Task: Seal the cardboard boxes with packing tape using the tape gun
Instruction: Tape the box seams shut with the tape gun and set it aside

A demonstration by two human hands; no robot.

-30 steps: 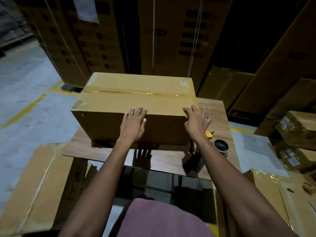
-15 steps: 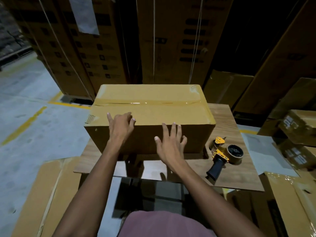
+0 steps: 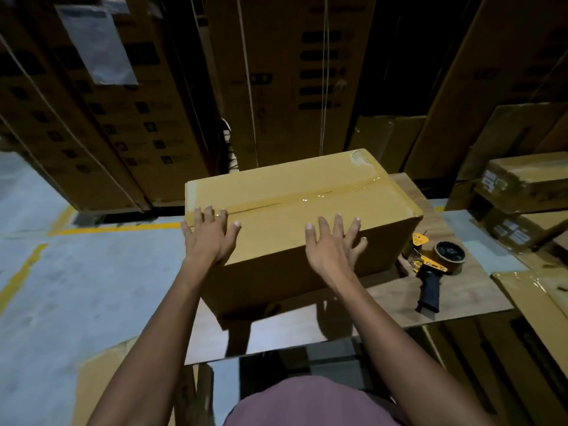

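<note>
Cardboard fills most of the head view: a tan cardboard box sits skewed on the wooden table, its near left corner hanging past the table's left edge. A glossy strip of packing tape runs along the top seam, so I judge the top already sealed.

My left hand lies flat on the box top at its near left corner, fingers spread and straight, fingertips reaching the end of the tape strip. My right hand lies on the near top edge further right, fingers fanned and straight, some draped over the front face. Neither hand has hold of anything; both press with open palms. I read that spread as a way to steer or turn the box without lifting it, perhaps to bring another face up for taping.

Just right of the box, the yellow tape gun lies on its side on the table, dark handle toward me, roll away, within easy reach of the right hand. Whether its tape end is loose I cannot tell in this dim light.

Tall stacked cartons stand behind the table, and more taped boxes sit at far right.
</note>
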